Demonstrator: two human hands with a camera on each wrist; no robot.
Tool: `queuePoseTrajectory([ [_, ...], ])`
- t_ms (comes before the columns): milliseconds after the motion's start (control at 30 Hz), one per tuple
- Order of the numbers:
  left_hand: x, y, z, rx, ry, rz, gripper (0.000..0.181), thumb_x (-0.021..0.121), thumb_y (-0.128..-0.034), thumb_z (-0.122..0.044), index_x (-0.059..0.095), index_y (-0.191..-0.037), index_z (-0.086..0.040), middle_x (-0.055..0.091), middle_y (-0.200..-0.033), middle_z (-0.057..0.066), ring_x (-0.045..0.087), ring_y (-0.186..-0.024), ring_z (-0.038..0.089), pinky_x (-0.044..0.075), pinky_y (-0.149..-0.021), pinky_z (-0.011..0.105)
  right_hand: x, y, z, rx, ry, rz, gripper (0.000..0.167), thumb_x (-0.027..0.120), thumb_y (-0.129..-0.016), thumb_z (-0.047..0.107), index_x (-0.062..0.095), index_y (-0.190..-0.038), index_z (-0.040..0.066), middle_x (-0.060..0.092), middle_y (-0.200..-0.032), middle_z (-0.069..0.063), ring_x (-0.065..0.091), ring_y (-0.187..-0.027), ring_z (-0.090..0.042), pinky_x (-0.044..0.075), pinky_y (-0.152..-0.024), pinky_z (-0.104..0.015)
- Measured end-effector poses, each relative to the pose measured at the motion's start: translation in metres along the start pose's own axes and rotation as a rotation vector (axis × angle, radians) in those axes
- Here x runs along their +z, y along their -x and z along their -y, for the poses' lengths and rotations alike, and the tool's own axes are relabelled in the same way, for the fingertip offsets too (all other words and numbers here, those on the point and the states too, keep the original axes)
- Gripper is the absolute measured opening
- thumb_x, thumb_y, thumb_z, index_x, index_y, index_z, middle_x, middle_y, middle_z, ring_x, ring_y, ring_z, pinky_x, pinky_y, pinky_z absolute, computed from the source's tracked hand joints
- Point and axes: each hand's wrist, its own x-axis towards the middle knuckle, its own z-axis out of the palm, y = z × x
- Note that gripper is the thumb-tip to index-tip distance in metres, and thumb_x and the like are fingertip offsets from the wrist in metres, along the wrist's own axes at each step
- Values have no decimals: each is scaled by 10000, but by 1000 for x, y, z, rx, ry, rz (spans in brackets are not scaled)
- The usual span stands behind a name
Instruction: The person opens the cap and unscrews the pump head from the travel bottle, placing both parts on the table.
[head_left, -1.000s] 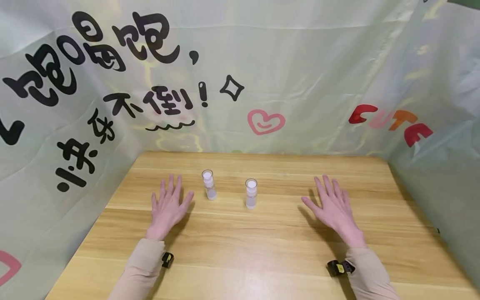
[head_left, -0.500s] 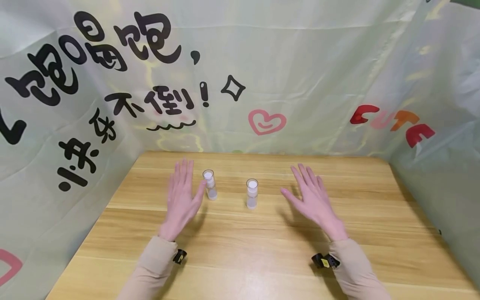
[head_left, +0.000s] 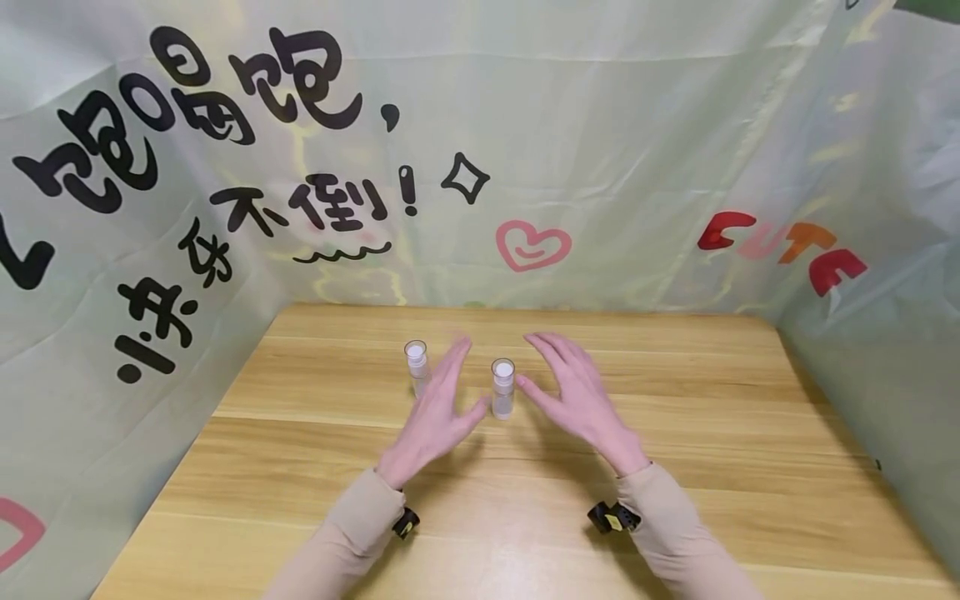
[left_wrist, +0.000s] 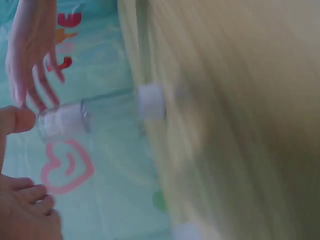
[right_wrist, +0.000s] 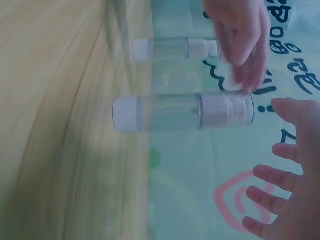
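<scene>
Two clear cylindrical bottles with white bases and white tops under transparent caps stand upright on the wooden table. The nearer bottle (head_left: 502, 390) is between my hands. My left hand (head_left: 435, 417) is just left of it, fingers extended, thumb close to its lower side. Behind that hand, the other bottle (head_left: 416, 362) is partly hidden. On the right, my right hand (head_left: 577, 400) hovers beside the nearer bottle with its thumb near the cap. In the right wrist view, a small gap separates my right hand (right_wrist: 295, 185) from the bottle (right_wrist: 182, 112). Neither hand holds anything.
The wooden table (head_left: 712, 433) backs onto a pale printed cloth (head_left: 637, 150) with black writing and a pink heart. Cloth walls rise at both sides too. A small black wrist camera (head_left: 615, 517) sits at the right cuff, another (head_left: 406, 522) at the left.
Both hands have moved inward from the two sides towards the nearer bottle. My left hand has passed in front of the other bottle. The bottles stand where they were.
</scene>
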Motion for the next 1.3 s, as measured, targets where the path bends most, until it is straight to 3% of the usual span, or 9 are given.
queuePoseTrajectory([
  [167,17,-3,3,-157,111,150,915,699,-922,-351,153,-1614,-105,239,-1674,118,312,-1504,386,309,-1193,597,10,-6,8,-50,-5,-2,557,705,-907,383,573,-1373,107,619,-1352,-114,536,-1299,-341,393,-1126,-566],
  [333,28,-5,8,-198,167,219,954,701,-916,-398,131,-1614,-84,248,-1669,126,357,-1478,403,305,-1182,625,18,-8,11,-55,-15,26,518,714,-903,368,590,-1325,94,645,-1309,-121,561,-1274,-346,373,-1145,-586],
  [567,42,-9,15,-183,248,231,932,721,-914,-331,164,-1592,-17,296,-1621,217,335,-1486,415,265,-1202,615,26,-9,12,-70,-52,-2,442,741,-892,290,613,-1257,77,687,-1224,-112,602,-1220,-343,392,-1126,-591],
  [667,46,-11,17,-169,280,230,916,737,-904,-280,184,-1596,-47,306,-1617,209,354,-1478,404,281,-1203,589,28,-9,12,-88,-60,-22,413,749,-887,258,620,-1231,71,699,-1191,-110,617,-1195,-336,402,-1121,-581],
  [833,49,-11,17,-151,279,223,871,738,-902,-255,231,-1594,-105,350,-1611,167,387,-1460,402,302,-1197,585,30,-10,13,-108,-72,-54,388,761,-874,222,627,-1204,67,708,-1159,-109,630,-1166,-330,416,-1108,-573],
  [1300,50,-13,17,-148,278,223,735,713,-916,-206,348,-1537,-61,502,-1509,203,484,-1395,389,377,-1165,560,29,-11,17,-114,-86,-84,386,777,-858,186,638,-1194,59,715,-1139,-113,643,-1136,-326,427,-1095,-569],
])
